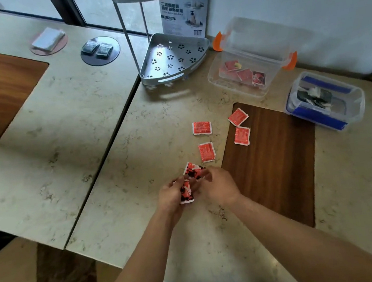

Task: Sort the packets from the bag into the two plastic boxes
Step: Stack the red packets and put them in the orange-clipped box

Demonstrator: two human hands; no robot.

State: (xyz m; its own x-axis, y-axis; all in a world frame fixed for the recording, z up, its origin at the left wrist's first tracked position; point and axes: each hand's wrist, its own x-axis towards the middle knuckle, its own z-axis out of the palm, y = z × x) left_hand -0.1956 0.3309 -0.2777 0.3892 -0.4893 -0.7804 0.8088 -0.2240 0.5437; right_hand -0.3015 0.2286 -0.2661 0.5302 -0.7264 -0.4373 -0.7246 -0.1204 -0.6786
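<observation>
My left hand (170,196) grips a small stack of red packets (185,191) just above the marble table. Close beside it, my right hand (219,185) pinches another red packet (193,171) at its fingertips. Several red packets lie loose beyond my hands, among them one (207,152) on the marble and one (242,135) on the wooden inlay. At the back right, a clear box with orange clips (239,86) holds red packets. Nearer the right edge, a clear box with blue clips (353,109) holds dark packets. No bag is in view.
A metal corner rack (170,60) with its product card (183,14) stands at the back centre. Two dark packets (97,49) rest on a round black disc at the back left. A white pad (48,39) lies on a pink coaster. A gap (102,161) separates the two tables.
</observation>
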